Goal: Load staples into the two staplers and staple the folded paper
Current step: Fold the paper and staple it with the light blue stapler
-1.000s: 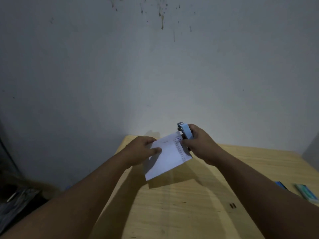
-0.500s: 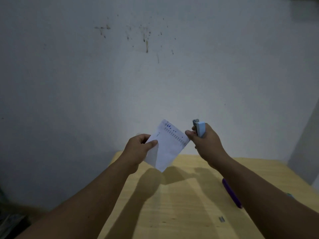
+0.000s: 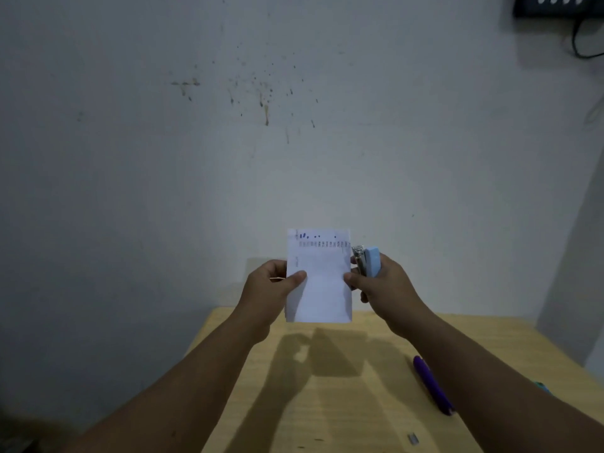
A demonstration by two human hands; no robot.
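We had turned the paper (image 3: pixel 318 276) upright, above the tabletop's (image 3: pixel 343 387) far edge; left hand (image 3: pixel 271 287) pinched its left edge. Right hand (image 3: pixel 385 289), gripping the blue stapler (image 3: pixel 371 261), now thumbed the right edge too. We judged it a check of the stapling; the purple stapler (image 3: pixel 433 385) lay near the right edge.

A light wooden table (image 3: pixel 327 403) stands against the wall. On it, below and to the right of the right-hand fingers, lies a purple stapler (image 3: pixel 432 384). Nearer still lies a small staple strip (image 3: pixel 413 438), apart from the stapler.
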